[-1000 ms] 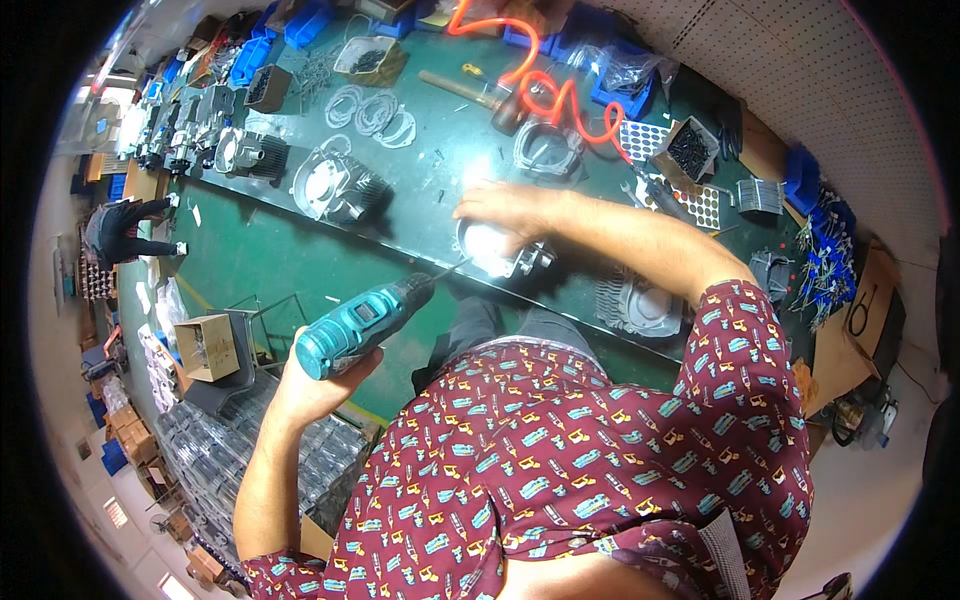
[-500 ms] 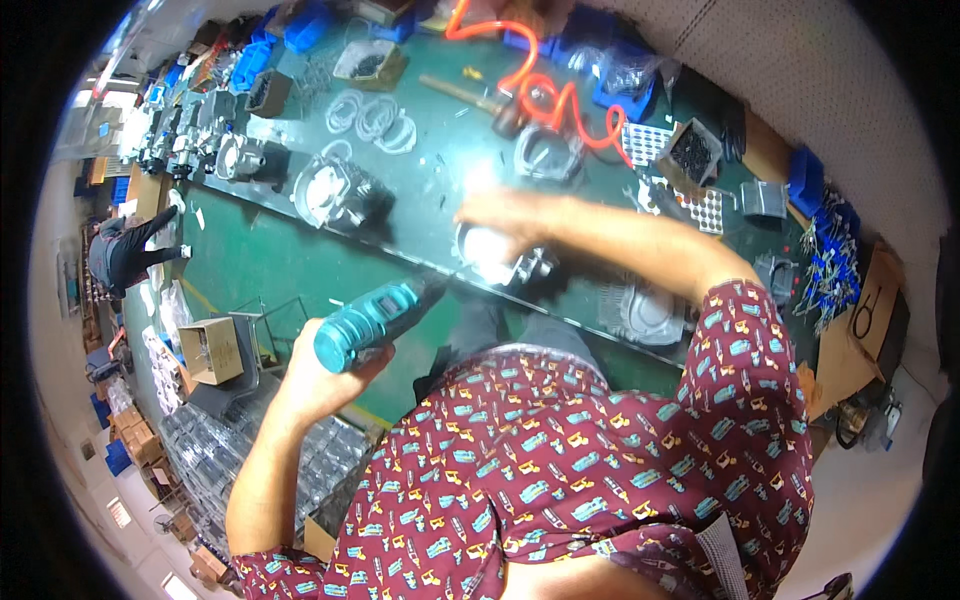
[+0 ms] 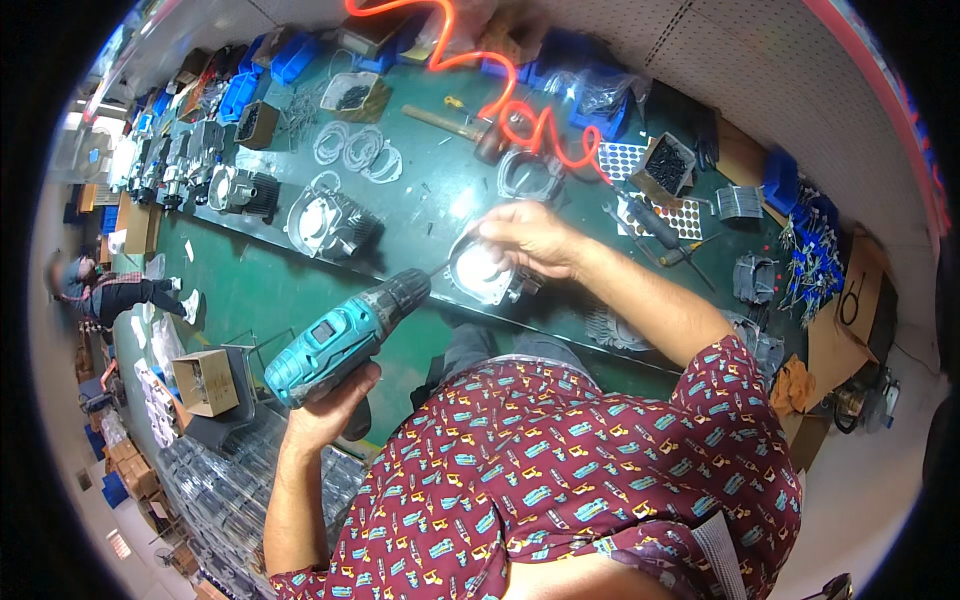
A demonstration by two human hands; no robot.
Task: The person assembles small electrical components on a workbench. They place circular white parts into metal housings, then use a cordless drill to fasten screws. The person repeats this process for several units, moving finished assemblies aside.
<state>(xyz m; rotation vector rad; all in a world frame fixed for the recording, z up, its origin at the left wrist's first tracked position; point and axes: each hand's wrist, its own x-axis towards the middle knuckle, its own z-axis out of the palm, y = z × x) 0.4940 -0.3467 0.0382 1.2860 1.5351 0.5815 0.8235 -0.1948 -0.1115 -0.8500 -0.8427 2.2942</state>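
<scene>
Teal drill (image 3: 345,340), gripped in the left hand (image 3: 325,405), aims its bit at the metal housing (image 3: 487,272) that the right hand (image 3: 530,238) steadies on the counter (image 3: 300,290).

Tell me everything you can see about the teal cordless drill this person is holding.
The cordless drill has a teal plastic-looking body with a dark panel on its side and a black chuck at the front carrying a thin bit. The left hand grips its handle from below. It lies tilted, nose pointing up and right toward the round metal housing on the green bench, which the right hand steadies. The bit tip sits near the housing's rim; contact cannot be told.
</scene>
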